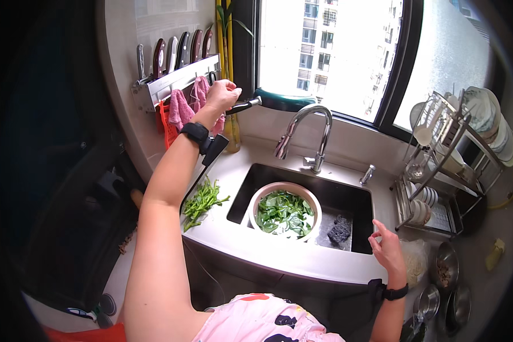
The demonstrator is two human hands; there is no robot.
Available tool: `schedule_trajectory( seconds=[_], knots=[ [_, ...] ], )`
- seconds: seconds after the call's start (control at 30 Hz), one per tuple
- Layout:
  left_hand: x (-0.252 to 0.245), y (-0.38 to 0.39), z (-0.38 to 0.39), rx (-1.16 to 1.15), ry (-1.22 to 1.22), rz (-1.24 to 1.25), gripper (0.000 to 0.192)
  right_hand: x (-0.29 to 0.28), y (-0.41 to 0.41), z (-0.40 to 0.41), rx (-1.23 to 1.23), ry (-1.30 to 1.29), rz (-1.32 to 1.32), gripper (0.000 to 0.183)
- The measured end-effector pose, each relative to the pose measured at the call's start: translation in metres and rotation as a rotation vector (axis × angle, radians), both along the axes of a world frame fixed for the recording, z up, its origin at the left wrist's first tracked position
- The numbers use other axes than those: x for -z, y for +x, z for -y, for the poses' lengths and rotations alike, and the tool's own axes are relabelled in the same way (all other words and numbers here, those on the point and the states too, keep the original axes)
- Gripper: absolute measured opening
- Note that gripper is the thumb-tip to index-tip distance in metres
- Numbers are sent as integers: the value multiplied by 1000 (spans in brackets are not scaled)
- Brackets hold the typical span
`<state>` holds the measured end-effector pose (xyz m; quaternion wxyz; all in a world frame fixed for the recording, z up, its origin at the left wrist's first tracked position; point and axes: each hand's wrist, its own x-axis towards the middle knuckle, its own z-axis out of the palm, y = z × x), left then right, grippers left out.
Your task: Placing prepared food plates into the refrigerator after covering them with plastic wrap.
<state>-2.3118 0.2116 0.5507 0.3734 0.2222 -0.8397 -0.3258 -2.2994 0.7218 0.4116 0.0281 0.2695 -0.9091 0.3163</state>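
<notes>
My left hand (223, 95) is raised beside the wall rack, its fingers curled together. A black handle with a chrome end (250, 103) shows just past it; whether they touch is unclear. Pink cloths (180, 109) hang from the rack close by my wrist. My right hand (384, 248) hovers by the right front of the sink (363, 213), fingers apart and holding nothing. Inside the sink stands a round basin (254, 213) with green leaves (284, 211) in water. A dark scouring pad (340, 229) lies to its right.
Knives stand in the metal rack (184, 75). Green stems (203, 203) lie left of the sink. A chrome faucet (325, 128) arches behind the basin. At right are a dish rack (438, 171), metal bowls (427, 301) and a plastic bag (414, 258).
</notes>
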Motion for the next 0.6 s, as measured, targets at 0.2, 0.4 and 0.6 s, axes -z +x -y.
schedule_trajectory(
  seconds=[0.2, 0.4, 0.6],
  knots=[
    [40, -45, 54, -89, -232, 294, 43, 7, -29, 24, -12, 124, 101, 29],
    [45, -95, 104, -297, -212, 138, 48, 0, -40, 46, -34, 78, 150, 27],
    [27, -121, 120, -470, 311, -86, 46, 0, -38, 34, 13, 79, 162, 28]
  ],
)
